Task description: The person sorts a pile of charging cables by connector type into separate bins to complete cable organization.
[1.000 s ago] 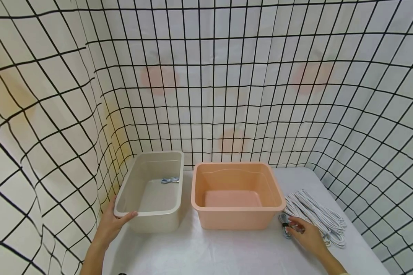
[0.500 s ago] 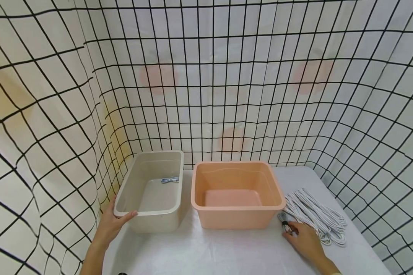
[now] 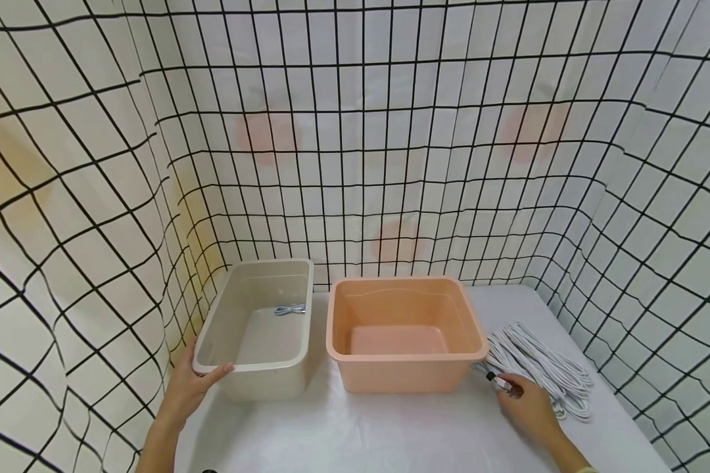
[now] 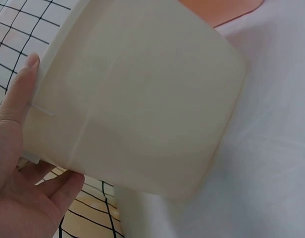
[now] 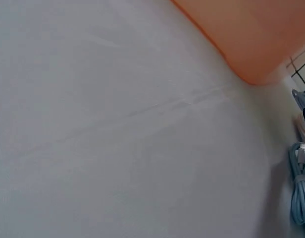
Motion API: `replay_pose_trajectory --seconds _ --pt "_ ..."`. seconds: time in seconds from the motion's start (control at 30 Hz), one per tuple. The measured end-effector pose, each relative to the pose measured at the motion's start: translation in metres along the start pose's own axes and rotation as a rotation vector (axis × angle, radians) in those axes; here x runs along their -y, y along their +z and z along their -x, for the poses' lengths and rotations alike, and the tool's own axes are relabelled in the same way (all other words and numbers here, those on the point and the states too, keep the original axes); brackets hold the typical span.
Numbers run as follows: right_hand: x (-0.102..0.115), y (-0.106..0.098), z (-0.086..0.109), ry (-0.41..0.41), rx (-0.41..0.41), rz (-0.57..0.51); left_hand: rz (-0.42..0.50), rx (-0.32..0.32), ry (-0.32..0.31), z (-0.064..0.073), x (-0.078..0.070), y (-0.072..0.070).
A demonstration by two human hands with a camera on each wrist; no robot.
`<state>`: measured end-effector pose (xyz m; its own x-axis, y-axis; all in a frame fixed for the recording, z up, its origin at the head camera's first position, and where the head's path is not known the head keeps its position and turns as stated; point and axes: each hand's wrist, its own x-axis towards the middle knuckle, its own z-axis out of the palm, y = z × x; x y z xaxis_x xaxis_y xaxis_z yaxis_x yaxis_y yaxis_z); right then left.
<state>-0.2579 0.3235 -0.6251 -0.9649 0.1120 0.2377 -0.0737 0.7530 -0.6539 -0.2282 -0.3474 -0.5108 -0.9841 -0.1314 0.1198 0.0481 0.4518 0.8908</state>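
Note:
My left hand (image 3: 186, 387) grips the front left corner of a beige bin (image 3: 272, 384), thumb over the rim and fingers along the outer side. Inside that bin lies a bundled light-coloured cable (image 3: 290, 309). Just right of the orange bin (image 3: 411, 378), my right hand (image 3: 528, 404) pinches a grey charging cable (image 3: 500, 383) bundled with a black tie. The right wrist view catches part of this tied cable (image 5: 302, 101) at its right edge. Below it there lies another bundled bluish cable (image 5: 300, 183) with a white plug.
A pile of several white cables (image 3: 538, 361) lies on the white-covered table (image 3: 390, 433) behind my right hand. Black netting (image 3: 367, 184) over a pale cloth encloses the back and both sides. A small dark object (image 3: 210, 471) shows at the bottom edge.
My right hand has shifted its fingers on the tied cable, and the cable has turned and drawn slightly away from where it lay. The left hand stays at the beige bin's corner.

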Motion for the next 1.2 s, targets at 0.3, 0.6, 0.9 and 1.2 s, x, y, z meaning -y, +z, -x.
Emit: replay_pose_trajectory --seconds 0.3,0.6,0.9,1.2 --pt "-0.001 -0.025 -0.004 0.009 0.005 -0.071 0.002 0.006 -0.003 0.0 0.001 0.0" --pt "0.004 -0.04 -0.013 -0.02 0.036 -0.095 0.012 0.012 0.004 0.0 0.001 -0.001" --pt "0.007 -0.048 -0.02 -0.063 0.043 -0.078 0.001 0.013 -0.009 0.001 0.0 -0.002" --pt "0.02 -0.068 -0.026 -0.094 0.026 -0.083 0.001 0.019 0.006 0.001 0.0 -0.002"
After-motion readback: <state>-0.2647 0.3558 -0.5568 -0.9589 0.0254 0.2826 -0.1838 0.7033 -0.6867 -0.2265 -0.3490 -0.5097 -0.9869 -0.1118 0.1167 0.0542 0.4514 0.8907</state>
